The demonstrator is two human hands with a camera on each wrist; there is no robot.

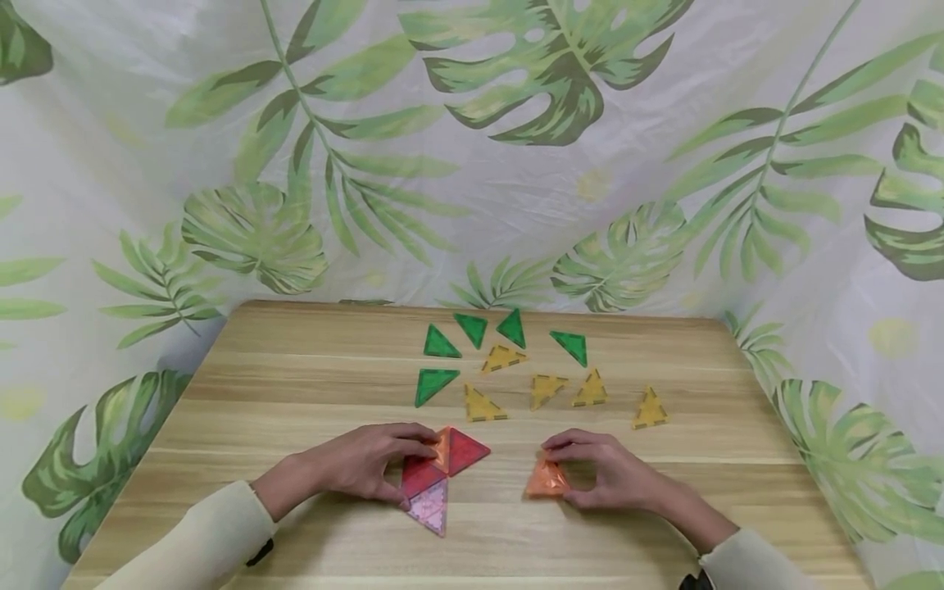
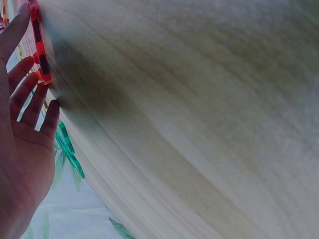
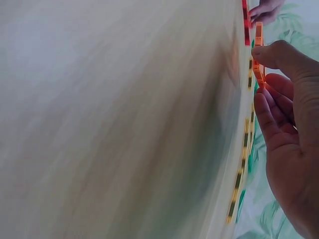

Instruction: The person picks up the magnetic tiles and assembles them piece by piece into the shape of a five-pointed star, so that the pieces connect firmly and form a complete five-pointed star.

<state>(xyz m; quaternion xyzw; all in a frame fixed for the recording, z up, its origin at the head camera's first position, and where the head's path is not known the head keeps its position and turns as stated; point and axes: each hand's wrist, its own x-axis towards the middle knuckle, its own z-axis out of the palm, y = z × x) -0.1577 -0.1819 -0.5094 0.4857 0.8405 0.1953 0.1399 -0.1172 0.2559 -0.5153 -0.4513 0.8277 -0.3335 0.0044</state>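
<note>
Tiles: red, orange and pink triangles (image 1: 435,475) joined flat in a cluster at the near middle of the table (image 1: 295,385); a lone orange triangle (image 1: 546,479) lies to their right, apart from them.
Table: wooden, with a leaf-print cloth (image 1: 472,164) behind it.
Left hand: (image 1: 369,463) rests on the cluster's left side, fingers bent over the top orange piece, thumb at the red one's edge.
Right hand: (image 1: 605,475) pinches the lone orange triangle between thumb and curled fingers.
Green triangles: (image 1: 472,328) five lie loose at the far middle.
Yellow triangles: (image 1: 546,389) five lie scattered just nearer than the green.
</note>
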